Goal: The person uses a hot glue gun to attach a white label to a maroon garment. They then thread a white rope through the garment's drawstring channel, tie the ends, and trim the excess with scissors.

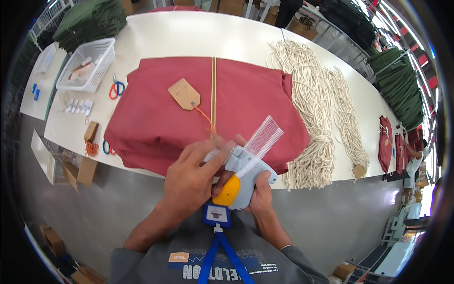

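Note:
My right hand [260, 194] is wrapped round a light grey tagging gun [247, 182] with a yellow trigger [227, 190]. A comb-like strip of clear plastic fasteners [266, 137] sticks up from the gun's top. My left hand [190, 173] is closed at the gun's front end, its fingertips pinched and partly blurred; what they hold cannot be made out. Just beyond the hands lies a folded dark red fabric piece [255, 90] with a striped band down its middle. A brown cardboard tag [184, 94] on an orange cord [204, 115] rests on it.
All this lies on a white table [189, 35]. Cream rope bundles [312, 113] are at right. At left are a white plastic basket [101, 66], scissors [116, 89], small white pieces [79, 106] and orange cords [91, 148]. Green folded fabric [90, 23] is piled far left.

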### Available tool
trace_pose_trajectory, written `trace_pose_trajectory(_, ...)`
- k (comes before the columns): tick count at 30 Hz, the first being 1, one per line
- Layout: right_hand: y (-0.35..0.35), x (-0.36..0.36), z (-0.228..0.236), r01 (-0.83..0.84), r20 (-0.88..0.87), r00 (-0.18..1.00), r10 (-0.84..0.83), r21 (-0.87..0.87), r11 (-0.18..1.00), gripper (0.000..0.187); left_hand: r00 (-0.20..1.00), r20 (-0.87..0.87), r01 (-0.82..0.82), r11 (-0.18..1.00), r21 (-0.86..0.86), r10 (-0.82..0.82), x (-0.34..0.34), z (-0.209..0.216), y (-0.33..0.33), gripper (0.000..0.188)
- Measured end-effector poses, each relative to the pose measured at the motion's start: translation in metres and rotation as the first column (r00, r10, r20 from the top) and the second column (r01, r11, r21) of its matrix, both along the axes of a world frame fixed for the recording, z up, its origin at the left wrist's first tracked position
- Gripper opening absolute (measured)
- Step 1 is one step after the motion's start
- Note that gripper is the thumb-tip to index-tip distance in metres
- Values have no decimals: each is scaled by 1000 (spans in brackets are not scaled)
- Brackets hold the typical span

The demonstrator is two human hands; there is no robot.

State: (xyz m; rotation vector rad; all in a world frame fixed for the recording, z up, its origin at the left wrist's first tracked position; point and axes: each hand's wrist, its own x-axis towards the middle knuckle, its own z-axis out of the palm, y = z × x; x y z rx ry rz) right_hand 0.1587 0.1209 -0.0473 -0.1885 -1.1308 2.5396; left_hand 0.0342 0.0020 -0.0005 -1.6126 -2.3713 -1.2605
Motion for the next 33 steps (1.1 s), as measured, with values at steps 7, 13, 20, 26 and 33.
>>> trace_pose_trajectory(7, -6, 27, -38, -44, 9, 999, 46, -152, 987, 93, 999, 6, -45, 996, -73, 46, 26, -30, -12, 45)
trace_pose_trajectory(13, 3, 47, -57, -45, 181, 982, 54, -55, 997, 94, 974, 203, -103, 995, 16, 97, 19, -48, -25, 31)
trace_pose_trajectory(20, 11, 43, -55, -132, 202, 970, 138, -46, 990, 90, 776, 576, -310, 951, -10, 258, -1, -68, 1, 13)
trace_pose_trajectory(26, 12, 40, -58, -114, 184, 976, 120, -41, 993, 89, 801, 547, -275, 961, -25, 244, -3, -75, 6, 13)
trace_pose_trajectory(33, 19, 38, -56, -125, 187, 975, 122, 5, 992, 90, 791, 550, -242, 963, -120, 268, -7, -71, 12, 17)
